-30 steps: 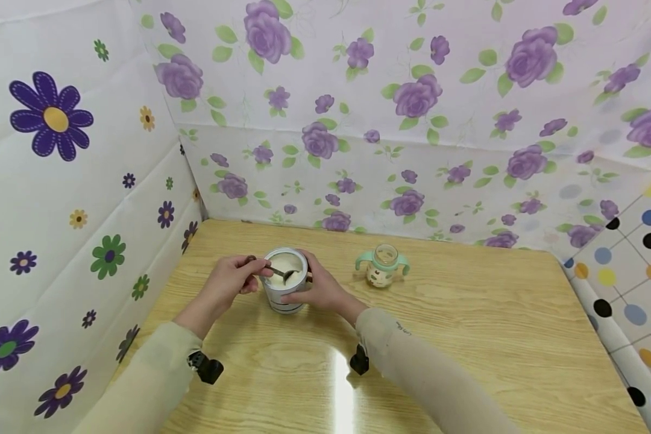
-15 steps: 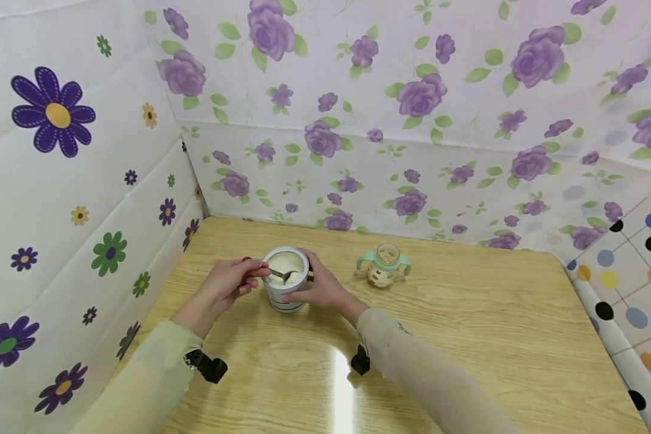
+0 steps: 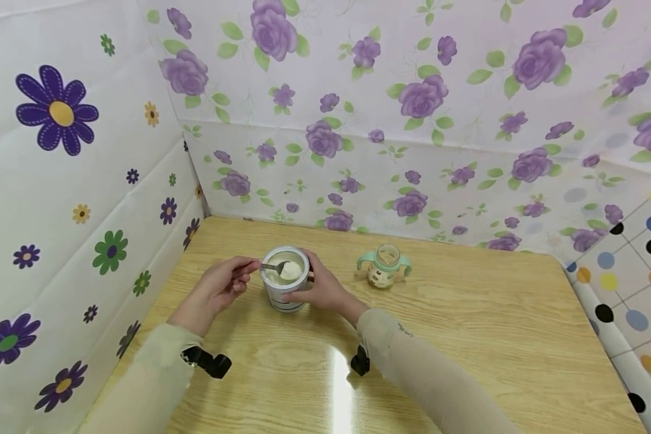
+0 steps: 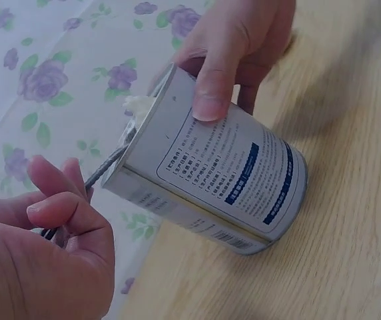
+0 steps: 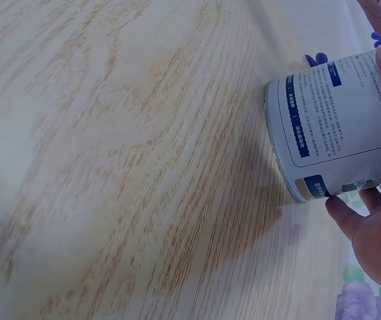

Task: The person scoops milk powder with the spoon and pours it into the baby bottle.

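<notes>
A white printed can (image 3: 285,296) of pale powder (image 3: 273,278) stands on the table, its top uncovered. My right hand (image 3: 325,291) grips the can from its right side, thumb across the front; the left wrist view shows that thumb on the label of the can (image 4: 204,167). With my left hand (image 3: 220,288) I pinch the handle of a metal spoon (image 3: 271,266). The spoon's bowl carries a heap of white powder (image 3: 290,270) at the level of the can's mouth. In the left wrist view the spoon handle (image 4: 107,167) runs from my fingers to the rim.
To the right of the can stands a baby bottle (image 3: 382,274) without a lid, with green handles (image 3: 404,265). The wooden table (image 3: 466,325) meets flower-printed cloth (image 3: 325,181) at the back and left, and dotted cloth (image 3: 635,301) at the right.
My left hand has drawn slightly left and the spoon has come up out of the powder, now heaped. The right hand and can have stayed put.
</notes>
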The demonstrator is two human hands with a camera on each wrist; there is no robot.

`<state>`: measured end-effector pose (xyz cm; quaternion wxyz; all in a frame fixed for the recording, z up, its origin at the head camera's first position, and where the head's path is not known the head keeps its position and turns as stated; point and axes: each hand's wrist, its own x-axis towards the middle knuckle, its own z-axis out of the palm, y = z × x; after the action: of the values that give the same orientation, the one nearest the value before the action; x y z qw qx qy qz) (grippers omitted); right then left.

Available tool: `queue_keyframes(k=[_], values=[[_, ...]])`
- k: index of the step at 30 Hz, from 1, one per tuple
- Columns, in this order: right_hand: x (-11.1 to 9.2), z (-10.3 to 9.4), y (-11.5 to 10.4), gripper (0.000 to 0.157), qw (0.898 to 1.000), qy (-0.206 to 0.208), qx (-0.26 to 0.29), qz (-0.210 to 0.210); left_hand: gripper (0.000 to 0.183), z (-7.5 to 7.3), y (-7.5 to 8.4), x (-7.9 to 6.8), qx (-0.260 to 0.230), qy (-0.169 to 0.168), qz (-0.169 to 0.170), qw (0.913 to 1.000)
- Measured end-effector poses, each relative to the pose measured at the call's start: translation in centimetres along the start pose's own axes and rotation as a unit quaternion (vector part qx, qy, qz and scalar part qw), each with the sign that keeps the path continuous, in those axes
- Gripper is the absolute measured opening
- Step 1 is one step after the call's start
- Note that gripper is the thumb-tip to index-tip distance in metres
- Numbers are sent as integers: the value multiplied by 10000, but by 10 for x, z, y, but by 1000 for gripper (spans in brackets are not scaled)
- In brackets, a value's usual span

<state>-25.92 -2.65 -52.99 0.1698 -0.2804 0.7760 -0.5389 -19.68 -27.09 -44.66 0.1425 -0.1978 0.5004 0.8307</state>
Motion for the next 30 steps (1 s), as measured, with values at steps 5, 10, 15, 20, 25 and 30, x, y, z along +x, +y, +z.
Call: queue_keyframes(k=[5,10,15,20,25,30], values=[[0,-1,1,107,10000,23,-6,48,38,-5,-4,4,-717,50,-166,9973],[-1,0,0,106,10000,-25,26,13,38,-9,-9,5,-1386,109,-258,9900],[-1,0,-2,106,10000,-9,58,45,35,-8,-11,5,-1641,107,-120,9863],[0,0,-2,105,10000,-2,16,55,38,-5,-10,6,-1405,149,-63,9900],[0,0,-2,106,10000,0,-11,47,39,-4,-11,7,-1185,135,52,9929],[0,0,-1,106,10000,12,47,40,38,-3,-12,8,-1110,114,127,9937]])
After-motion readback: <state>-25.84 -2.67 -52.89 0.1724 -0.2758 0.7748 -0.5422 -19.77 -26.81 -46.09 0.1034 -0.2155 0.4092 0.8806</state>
